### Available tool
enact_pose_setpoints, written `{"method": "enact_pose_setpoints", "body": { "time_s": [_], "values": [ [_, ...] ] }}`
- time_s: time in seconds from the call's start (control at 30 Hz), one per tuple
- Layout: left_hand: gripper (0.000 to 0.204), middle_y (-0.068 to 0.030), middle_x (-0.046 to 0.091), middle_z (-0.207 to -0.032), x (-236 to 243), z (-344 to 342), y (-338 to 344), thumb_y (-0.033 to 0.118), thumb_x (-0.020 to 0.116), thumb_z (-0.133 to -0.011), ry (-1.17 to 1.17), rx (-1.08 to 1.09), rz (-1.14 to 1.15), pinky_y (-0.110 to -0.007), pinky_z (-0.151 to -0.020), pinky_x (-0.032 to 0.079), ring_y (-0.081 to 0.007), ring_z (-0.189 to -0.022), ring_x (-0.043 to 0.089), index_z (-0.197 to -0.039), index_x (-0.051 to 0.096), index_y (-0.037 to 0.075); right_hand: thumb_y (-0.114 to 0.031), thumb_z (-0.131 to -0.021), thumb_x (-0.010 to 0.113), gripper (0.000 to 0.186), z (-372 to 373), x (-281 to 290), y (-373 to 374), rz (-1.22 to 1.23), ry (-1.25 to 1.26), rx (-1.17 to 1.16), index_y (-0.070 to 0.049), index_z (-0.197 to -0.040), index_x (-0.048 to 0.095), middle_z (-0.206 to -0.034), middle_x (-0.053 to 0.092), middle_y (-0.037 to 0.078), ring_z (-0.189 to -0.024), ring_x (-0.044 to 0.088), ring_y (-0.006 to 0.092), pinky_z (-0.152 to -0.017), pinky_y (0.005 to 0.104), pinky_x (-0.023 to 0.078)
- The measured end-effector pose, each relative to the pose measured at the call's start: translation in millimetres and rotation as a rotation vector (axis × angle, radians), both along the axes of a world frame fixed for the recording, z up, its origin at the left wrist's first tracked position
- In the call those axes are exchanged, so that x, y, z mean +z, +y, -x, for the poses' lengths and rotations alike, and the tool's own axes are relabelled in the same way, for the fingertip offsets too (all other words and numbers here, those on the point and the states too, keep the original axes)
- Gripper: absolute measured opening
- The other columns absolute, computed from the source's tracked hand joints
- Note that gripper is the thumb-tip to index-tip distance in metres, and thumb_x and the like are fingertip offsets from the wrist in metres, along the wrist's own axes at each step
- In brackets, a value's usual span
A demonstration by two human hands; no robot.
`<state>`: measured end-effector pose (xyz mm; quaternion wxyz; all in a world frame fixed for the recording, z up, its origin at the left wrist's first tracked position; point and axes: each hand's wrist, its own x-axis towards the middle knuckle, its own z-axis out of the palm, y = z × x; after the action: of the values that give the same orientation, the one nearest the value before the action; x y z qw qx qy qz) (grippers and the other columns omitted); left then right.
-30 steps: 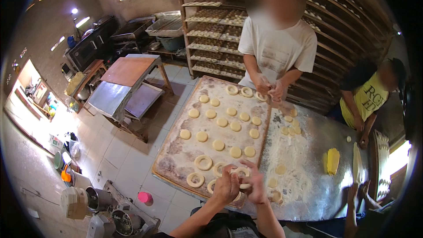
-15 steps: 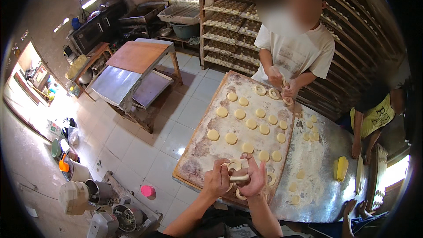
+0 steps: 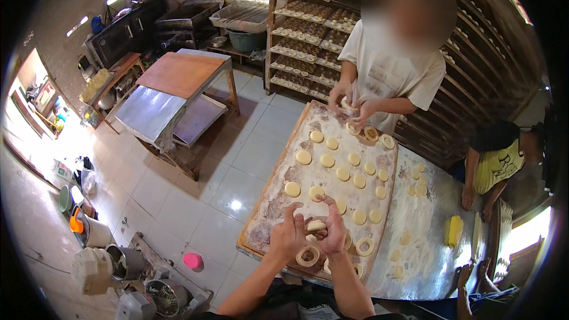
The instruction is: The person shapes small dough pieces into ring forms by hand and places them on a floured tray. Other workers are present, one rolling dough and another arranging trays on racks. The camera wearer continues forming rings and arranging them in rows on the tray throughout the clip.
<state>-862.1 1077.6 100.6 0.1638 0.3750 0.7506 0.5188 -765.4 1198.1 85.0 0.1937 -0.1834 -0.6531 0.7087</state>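
Between my left hand and my right hand is a small pale piece of dough. Thumbs and some fingers of both hands close on it, while other fingertips stick forward; the fingers partly hide its shape. My hands are over the near end of a floured wooden board. Just below them lies a dough ring, with another dough ring to the right of my right hand. Several flat dough discs, such as the dough disc, are spread across the board ahead.
A person opposite works dough at the board's far end. Another person sits at the right beside the floured metal table, where a yellow block lies. Racks of dough trays stand behind; a low table is at left.
The dough between my hands was a stretched loop and now looks compact, my hands closer together. The opposite person's hands have moved left and apart. The view has shifted slightly.
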Motion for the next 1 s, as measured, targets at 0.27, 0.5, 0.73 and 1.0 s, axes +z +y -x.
{"method": "enact_pose_setpoints", "body": {
  "time_s": [0.27, 0.5, 0.73, 1.0],
  "values": [
    [0.050, -0.0212, 0.063, -0.084, -7, 25, 33, 0.029, 0.053, -0.099, -0.051, 0.163, 0.237, -0.053, -0.071, 0.047, -0.0434, -0.080, 0.063, -0.137, 0.040, 0.000, -0.053, -0.100, 0.047, 0.074, 42, 35, 3, -0.229, -0.596, -0.203, -0.005, -0.152, 0.026, -0.117, 0.064, 0.019, -0.104, 0.062, 0.0322, -0.093, 0.0429, 0.047],
    [0.071, -0.0201, 0.054, -0.109, -37, 43, 11, 0.036, 0.070, -0.085, 0.375, 0.162, 0.553, -0.053, -0.085, 0.041, -0.0375, -0.102, 0.056, -0.142, 0.040, 0.005, -0.040, -0.092, 0.057, 0.063, 21, 30, 20, -0.713, -0.898, -0.086, -0.011, -0.144, 0.039, -0.118, 0.063, 0.017, -0.108, 0.061, 0.0352, -0.094, 0.0513, 0.045],
    [0.076, -0.0195, 0.053, -0.115, -46, 32, 15, 0.030, 0.074, -0.081, 0.289, 0.021, 0.598, -0.055, -0.085, 0.044, -0.0387, -0.107, 0.056, -0.144, 0.036, 0.012, -0.033, -0.091, 0.062, 0.035, 33, -6, -1, -1.007, -0.896, 0.081, -0.014, -0.119, 0.053, -0.107, 0.063, 0.012, -0.106, 0.062, 0.0325, -0.090, 0.0506, 0.047],
    [0.082, -0.0205, 0.052, -0.116, -36, 33, 16, 0.026, 0.077, -0.079, 0.249, 0.015, 0.593, -0.055, -0.085, 0.047, -0.0402, -0.110, 0.056, -0.147, 0.032, 0.014, -0.035, -0.089, 0.064, 0.042, 33, -1, -3, -1.010, -0.838, 0.027, -0.014, -0.124, 0.055, -0.111, 0.063, 0.014, -0.110, 0.059, 0.0320, -0.096, 0.0482, 0.042]
  ]
}}
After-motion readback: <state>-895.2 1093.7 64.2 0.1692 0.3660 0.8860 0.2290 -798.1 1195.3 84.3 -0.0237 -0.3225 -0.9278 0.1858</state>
